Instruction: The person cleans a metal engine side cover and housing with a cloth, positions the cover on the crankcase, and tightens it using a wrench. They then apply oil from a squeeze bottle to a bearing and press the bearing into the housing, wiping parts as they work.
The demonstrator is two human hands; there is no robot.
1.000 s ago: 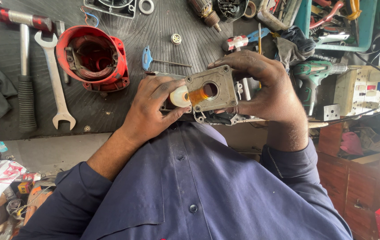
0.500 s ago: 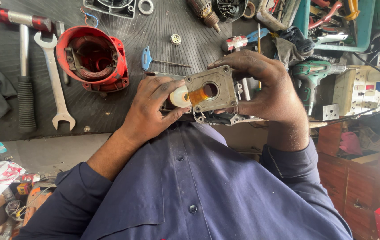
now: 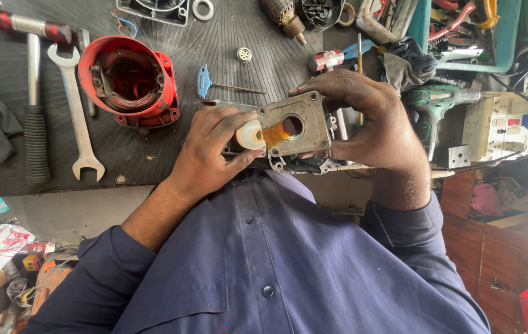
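My right hand grips a grey square metal gear housing with a round hole in its face, held over the bench edge in front of my chest. Amber grease shows at the hole's left rim. My left hand holds a small white round-ended container pressed against the housing's left side, next to the grease. Both hands are smeared dark. More of the tool's body hangs below the housing, partly hidden by my fingers.
On the black ribbed mat lie a red motor casing, an open-ended spanner, a hammer, a blue-handled pick and a small bearing. A green power tool and a teal tray of tools sit at the right.
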